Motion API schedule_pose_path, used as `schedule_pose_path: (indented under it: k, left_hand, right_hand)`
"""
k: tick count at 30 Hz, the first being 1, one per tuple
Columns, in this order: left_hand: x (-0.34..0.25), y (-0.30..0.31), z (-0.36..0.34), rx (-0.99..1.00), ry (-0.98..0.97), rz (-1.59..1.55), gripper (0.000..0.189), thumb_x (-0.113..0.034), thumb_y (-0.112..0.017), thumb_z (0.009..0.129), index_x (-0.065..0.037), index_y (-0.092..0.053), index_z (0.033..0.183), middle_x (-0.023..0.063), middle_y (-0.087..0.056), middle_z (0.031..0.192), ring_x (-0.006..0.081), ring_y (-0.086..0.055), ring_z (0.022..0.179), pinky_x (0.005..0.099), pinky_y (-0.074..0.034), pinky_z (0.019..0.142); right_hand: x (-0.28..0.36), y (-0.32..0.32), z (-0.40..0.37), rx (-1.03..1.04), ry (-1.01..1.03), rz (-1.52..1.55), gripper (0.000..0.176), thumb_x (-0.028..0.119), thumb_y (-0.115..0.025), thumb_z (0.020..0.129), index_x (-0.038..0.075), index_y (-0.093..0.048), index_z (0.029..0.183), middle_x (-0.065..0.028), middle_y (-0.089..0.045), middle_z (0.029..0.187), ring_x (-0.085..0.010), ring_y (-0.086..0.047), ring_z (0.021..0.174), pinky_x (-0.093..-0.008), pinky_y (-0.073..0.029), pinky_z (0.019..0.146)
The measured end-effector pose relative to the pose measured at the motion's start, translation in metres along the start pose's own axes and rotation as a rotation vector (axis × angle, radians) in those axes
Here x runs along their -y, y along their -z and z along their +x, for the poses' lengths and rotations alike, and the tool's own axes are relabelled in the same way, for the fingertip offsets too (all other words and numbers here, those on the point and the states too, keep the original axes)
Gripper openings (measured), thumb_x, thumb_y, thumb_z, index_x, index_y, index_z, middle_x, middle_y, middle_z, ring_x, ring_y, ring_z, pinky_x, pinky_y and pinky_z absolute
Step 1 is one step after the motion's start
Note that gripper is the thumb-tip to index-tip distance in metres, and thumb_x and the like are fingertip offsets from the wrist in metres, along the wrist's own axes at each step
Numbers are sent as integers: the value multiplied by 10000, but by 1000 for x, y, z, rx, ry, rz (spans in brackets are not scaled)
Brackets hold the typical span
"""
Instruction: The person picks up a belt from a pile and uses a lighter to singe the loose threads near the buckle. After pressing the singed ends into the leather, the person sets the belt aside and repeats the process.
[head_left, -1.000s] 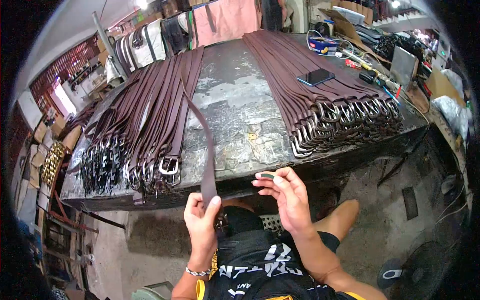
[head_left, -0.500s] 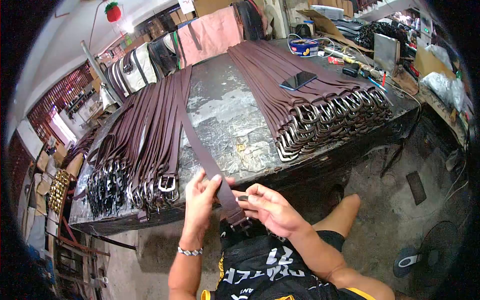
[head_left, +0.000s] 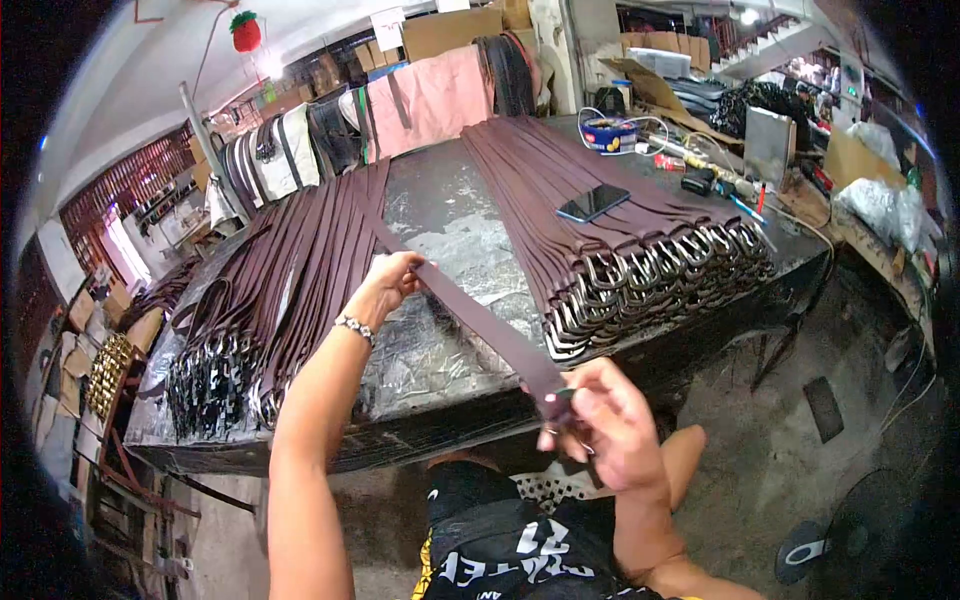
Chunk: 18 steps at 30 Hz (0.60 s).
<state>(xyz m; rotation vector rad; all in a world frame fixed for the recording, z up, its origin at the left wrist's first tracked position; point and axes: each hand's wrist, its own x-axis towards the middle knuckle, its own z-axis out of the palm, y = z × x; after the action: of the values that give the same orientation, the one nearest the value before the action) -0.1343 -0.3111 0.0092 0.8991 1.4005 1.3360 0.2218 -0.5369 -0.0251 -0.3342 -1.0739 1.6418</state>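
A dark brown leather belt stretches slantwise between my two hands over the table's front part. My left hand is closed around its strap, farther up toward the back. At the buckle end, my right hand grips the belt, thumb and fingers pressed together. A small dark piece shows by the right thumb, too blurred to name. The buckle is mostly hidden by the fingers. Beyond my left hand the strap runs back to the left pile of brown belts.
Right of the middle lies another belt pile, its silver buckles stacked at the table edge. A phone rests on it. Behind stand a blue tin and a pink-covered bundle. Black-and-silver buckles hang front left.
My left hand has slid up and away along the strap. My right hand has moved right with the buckle end, so the belt lies more slanted. The view has shifted slightly.
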Motion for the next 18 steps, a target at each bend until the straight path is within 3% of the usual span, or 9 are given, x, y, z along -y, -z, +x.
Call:
schedule_pose_path:
  k: [3,7,9,12,13,14,16,17,18]
  left_hand:
    - [10,20,73,34,21,-106,73,-48,-617,965,16,-634,996,137,-774,968,136,-650,643,241,-517,530]
    - [-58,28,110,201,-54,-363,140,-68,-641,938,-15,-696,1055,76,-776,961,127,-650,644,199,-521,520]
    - [-120,3,91,90,-399,-492,71,-145,-649,951,-95,-698,940,20,-695,845,141,-618,663,277,-480,565]
    - [-221,-2,2,222,-753,-235,143,-174,-629,1015,-76,-729,987,-35,-600,723,86,-543,606,249,-459,576]
    - [-246,3,-8,279,-1010,-106,163,-192,-645,1013,-50,-722,1035,-38,-618,774,95,-557,642,274,-485,607]
    - [-260,-33,-60,208,-1022,-357,155,-183,-670,1000,-39,-705,1044,-24,-621,833,125,-561,688,304,-499,666]
    - [-319,-13,-68,283,-993,-120,225,-267,-733,929,-92,-674,1058,66,-619,1081,214,-538,1026,483,-467,885]
    - [-351,-6,-79,327,-811,-109,321,-395,-782,878,-148,-679,1054,121,-618,1279,270,-482,1288,635,-422,1053]
    - [-361,-19,-112,216,-1007,30,253,-325,-756,895,-128,-673,1029,82,-633,1139,233,-544,1093,506,-462,952]
  right_hand:
    - [33,16,-11,-32,100,-32,159,236,-488,1097,98,-423,1143,-313,-730,1085,-279,-727,593,-233,-401,354]
    - [49,28,-13,-153,272,45,171,249,-445,1116,99,-393,1181,-405,-688,1051,-338,-689,524,-343,-569,405]
    - [49,35,-9,-141,265,68,174,249,-447,1116,100,-391,1185,-402,-690,1048,-334,-685,519,-343,-567,402]
    - [41,39,-1,-130,223,117,176,251,-450,1116,104,-386,1189,-403,-691,1045,-331,-685,518,-347,-565,397]
    - [37,37,2,-129,203,141,177,251,-452,1115,105,-385,1188,-403,-691,1045,-332,-688,521,-348,-564,395]
    - [33,35,2,-130,181,167,178,251,-454,1114,105,-384,1188,-404,-691,1046,-333,-691,524,-349,-563,394]
    - [28,37,2,8,177,256,171,249,-430,1123,101,-373,1188,-407,-685,1061,-358,-707,566,-372,-578,416]
    - [27,38,0,62,178,305,162,246,-412,1129,102,-370,1191,-411,-680,1080,-372,-716,599,-388,-590,443]
    - [27,38,-2,116,183,353,154,243,-393,1135,103,-367,1194,-416,-674,1098,-386,-724,632,-403,-602,470]
